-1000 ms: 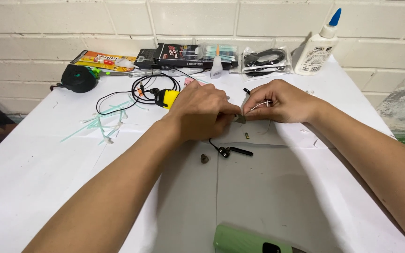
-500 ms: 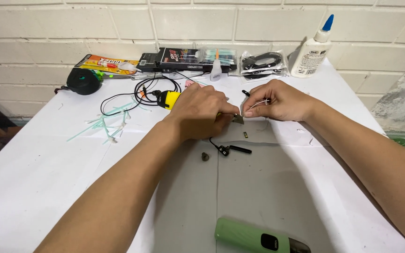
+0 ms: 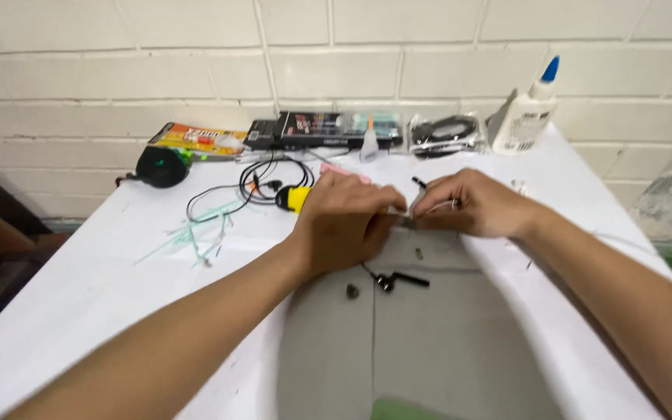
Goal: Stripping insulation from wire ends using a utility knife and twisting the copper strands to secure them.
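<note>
My left hand (image 3: 345, 220) and my right hand (image 3: 472, 204) meet fingertip to fingertip over the back edge of a grey mat (image 3: 421, 350). Between them they pinch a small part with thin wire (image 3: 408, 218); what it is stays hidden by the fingers. A yellow-handled tool (image 3: 292, 198) pokes out from under my left hand. Just in front of the hands, a black earbud piece with a short stem (image 3: 397, 280) and a small dark bit (image 3: 351, 291) lie on the mat.
A white sheet (image 3: 103, 288) covers the table. Along the brick wall stand a white glue bottle with blue tip (image 3: 529, 117), a bagged black cable (image 3: 446, 132), a black flat box (image 3: 322, 128), an orange packet (image 3: 196, 140) and a black round tool (image 3: 162, 166). Pale green strips (image 3: 192, 232) lie at left.
The hands hold the same pinch throughout. The view has tilted up, so the green object at the bottom edge has nearly slid out of the picture.
</note>
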